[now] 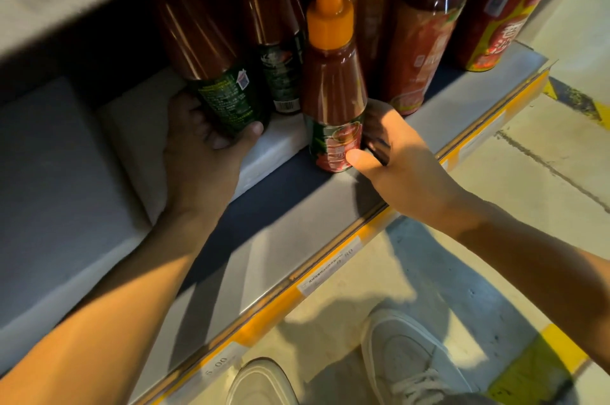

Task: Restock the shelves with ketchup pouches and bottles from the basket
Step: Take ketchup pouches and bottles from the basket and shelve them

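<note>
L hand grips glossy green-label bottle, tilted, base on white block. R hand wraps orange-capped ketchup bottle, conical nozzle up, upright on smooth grey shelf.

The bottles at the top of the frame look like glossy clear plastic with shiny printed labels; one has a smooth orange plastic cap. The shelf is matt grey metal. Lower right, the floor is rough concrete.
</note>
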The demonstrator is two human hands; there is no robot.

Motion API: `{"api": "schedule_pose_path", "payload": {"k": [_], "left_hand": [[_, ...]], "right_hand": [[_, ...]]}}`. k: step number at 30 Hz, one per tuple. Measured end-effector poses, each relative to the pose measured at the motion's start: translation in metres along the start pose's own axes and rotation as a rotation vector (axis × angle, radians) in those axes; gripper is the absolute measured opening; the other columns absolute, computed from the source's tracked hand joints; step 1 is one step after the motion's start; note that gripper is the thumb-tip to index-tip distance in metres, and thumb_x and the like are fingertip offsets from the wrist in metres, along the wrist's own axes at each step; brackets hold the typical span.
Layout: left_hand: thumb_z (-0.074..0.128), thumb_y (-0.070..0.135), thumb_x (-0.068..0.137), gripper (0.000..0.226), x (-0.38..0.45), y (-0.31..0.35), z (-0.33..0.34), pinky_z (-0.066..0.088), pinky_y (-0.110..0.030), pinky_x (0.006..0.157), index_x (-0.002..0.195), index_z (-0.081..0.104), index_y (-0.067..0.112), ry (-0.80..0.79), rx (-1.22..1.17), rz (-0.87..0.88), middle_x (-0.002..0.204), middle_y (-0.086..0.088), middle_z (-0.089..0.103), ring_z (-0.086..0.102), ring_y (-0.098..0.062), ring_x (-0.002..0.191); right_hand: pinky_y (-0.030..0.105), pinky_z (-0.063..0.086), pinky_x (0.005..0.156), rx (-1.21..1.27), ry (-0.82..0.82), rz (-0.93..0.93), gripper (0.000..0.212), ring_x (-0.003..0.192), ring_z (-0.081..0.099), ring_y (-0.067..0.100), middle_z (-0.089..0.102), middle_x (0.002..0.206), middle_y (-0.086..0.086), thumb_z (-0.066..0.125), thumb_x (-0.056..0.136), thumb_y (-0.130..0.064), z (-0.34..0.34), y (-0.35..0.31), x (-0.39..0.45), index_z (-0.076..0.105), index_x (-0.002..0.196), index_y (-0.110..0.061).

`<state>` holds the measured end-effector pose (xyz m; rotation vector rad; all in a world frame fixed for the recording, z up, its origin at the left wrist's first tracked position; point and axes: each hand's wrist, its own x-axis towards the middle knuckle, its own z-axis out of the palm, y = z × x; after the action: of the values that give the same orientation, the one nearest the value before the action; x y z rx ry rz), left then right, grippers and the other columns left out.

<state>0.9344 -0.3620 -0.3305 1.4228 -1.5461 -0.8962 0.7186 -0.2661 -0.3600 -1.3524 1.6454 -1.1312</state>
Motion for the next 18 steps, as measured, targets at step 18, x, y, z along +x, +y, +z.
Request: {"api": "schedule_pose_path", "payload": {"k": [18], "left_hand": [[0.055, 0.057, 0.091, 0.024, -0.196, 0.196, -0.149, 0.045, -0.020, 0.072, 0.091, 0.067, 0.036, -0.316, 0.286, -0.181, 0.087, 0.014, 0.071, 0.065, 0.001, 0.086]], "right_hand": [[0.034, 0.052, 0.092, -0.295, -0.156, 0.093, 0.030, 0.103, 0.059, 0.006, 0.056, 0.103, -0.019, 0.067, 0.088, -0.056, -0.081, -0.216, -0.160, 0.050, 0.106, -0.037]]}}
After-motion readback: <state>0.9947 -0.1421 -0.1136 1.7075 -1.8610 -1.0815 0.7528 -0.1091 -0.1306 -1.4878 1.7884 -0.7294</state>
